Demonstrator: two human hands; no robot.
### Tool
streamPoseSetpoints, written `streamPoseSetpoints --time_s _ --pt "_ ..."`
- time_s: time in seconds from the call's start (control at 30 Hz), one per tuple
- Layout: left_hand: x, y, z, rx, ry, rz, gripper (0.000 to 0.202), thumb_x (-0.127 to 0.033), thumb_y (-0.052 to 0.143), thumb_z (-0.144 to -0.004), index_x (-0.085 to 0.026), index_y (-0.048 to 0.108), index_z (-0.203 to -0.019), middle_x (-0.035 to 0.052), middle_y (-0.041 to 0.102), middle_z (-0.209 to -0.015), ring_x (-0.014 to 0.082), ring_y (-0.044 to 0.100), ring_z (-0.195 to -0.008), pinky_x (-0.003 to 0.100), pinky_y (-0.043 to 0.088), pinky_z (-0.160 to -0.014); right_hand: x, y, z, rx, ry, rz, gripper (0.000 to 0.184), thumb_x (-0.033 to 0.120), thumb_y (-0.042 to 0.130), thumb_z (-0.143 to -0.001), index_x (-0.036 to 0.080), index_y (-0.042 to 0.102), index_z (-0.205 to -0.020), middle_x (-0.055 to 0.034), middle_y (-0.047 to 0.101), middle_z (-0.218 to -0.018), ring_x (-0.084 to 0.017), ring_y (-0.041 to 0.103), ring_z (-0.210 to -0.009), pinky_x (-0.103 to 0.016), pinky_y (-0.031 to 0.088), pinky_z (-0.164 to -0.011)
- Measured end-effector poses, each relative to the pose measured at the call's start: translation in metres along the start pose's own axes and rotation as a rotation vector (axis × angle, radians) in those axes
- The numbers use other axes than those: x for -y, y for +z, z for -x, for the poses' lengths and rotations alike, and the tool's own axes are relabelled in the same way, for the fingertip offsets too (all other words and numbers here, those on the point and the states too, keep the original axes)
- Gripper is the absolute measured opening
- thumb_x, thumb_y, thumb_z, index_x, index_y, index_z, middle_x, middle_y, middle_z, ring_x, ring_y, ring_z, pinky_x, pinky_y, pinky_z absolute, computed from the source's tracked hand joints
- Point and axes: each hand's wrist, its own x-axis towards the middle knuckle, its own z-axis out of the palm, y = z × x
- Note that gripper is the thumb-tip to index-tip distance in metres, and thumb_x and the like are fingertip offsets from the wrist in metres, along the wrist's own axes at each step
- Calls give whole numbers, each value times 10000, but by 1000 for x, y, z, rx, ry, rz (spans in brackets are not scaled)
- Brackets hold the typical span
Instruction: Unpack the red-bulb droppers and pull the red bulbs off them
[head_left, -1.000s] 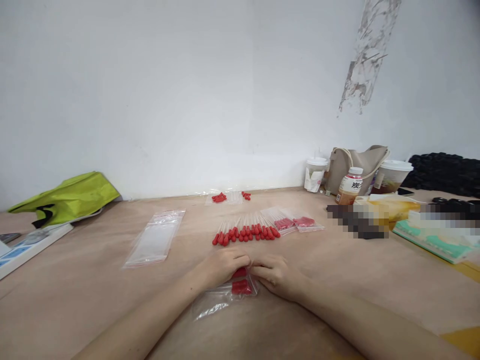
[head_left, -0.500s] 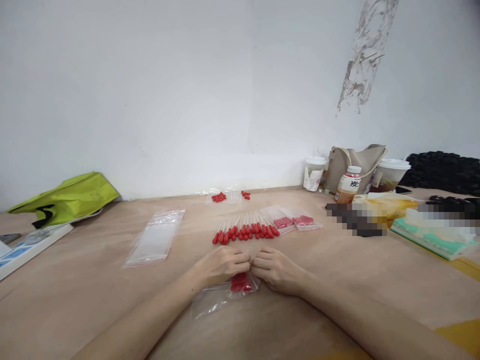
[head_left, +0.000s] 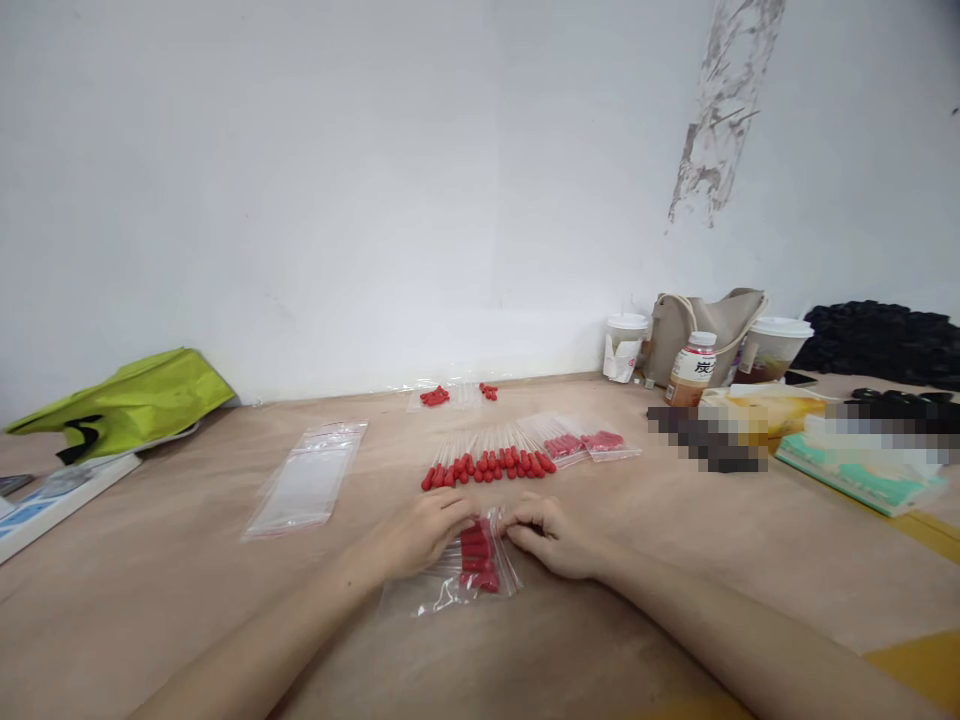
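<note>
A clear zip bag with red-bulbed droppers inside (head_left: 471,568) lies on the table right in front of me. My left hand (head_left: 424,532) pinches the bag's top edge on its left side, fingers closed. Its right side is pinched by my right hand (head_left: 551,533), fingers closed as well. The two hands sit a little apart, with the red bulbs showing between them. Just beyond the hands lies a row of loose red-bulbed droppers (head_left: 487,463).
A stack of empty zip bags (head_left: 306,480) lies to the left. Filled bags (head_left: 581,440) and more droppers (head_left: 450,396) sit farther back. A green bag (head_left: 124,405) is at far left. Cups, a bottle (head_left: 691,368) and a beige bag (head_left: 701,320) stand at right.
My hands, touching a second ago, have moved slightly apart along the bag's top edge. The bag has shifted so its red bulbs now show between them.
</note>
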Motion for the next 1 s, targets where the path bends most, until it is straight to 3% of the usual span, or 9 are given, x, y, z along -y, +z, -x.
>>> streamPoseSetpoints --time_s 0.1,0.2,0.3,0.43,0.53,0.7,1.0 --pt "-7 0 19 16 -119 193 286 -246 395 -879 -209 480 -1150 65 580 -1085 166 537 -987 308 441 -856 2 6 -3 -31 22 -22 228 172 459 -799 230 656 -898 -5 663 -825 -133 556 -738 -251 413 -698" --pt "-11 0 36 62 -171 256 455 -300 459 -848 -256 349 -1287 69 458 -1285 197 445 -1146 370 379 -951 4 9 -5 -55 58 -14 174 257 534 -780 224 663 -892 -4 651 -742 -129 538 -673 -233 400 -632" --pt "-14 1 41 75 -203 276 500 -313 477 -836 -268 316 -1308 60 422 -1320 197 411 -1180 382 356 -974 4 9 -6 -32 38 -33 222 354 622 -714 219 657 -887 -1 645 -771 -132 538 -689 -234 395 -644" --pt "-16 4 38 60 -224 284 467 -293 455 -849 -276 327 -1298 47 436 -1308 186 424 -1167 379 362 -968 2 8 -5 -18 29 -33 416 432 724 -564 223 652 -917 -4 640 -837 -149 548 -740 -248 400 -681" --pt "-17 6 38 28 -236 284 439 -276 442 -856 -267 352 -1285 53 450 -1293 188 434 -1154 378 367 -962 3 9 -3 -20 27 -49 456 350 752 -524 219 635 -944 1 636 -868 -150 556 -772 -249 410 -710" --pt "-17 7 37 -6 -270 304 409 -301 439 -858 -265 385 -1262 50 476 -1266 196 453 -1131 380 368 -956 9 13 -3 -43 40 -113 319 229 686 -579 195 594 -882 13 632 -847 -127 568 -748 -225 430 -685" --pt "-18 5 34 -9 -305 302 390 -333 444 -850 -272 421 -1236 33 495 -1246 193 463 -1119 357 366 -956 12 13 -1 -67 85 52 222 130 599 -577 187 554 -787 17 591 -773 -121 531 -705 -229 408 -653"
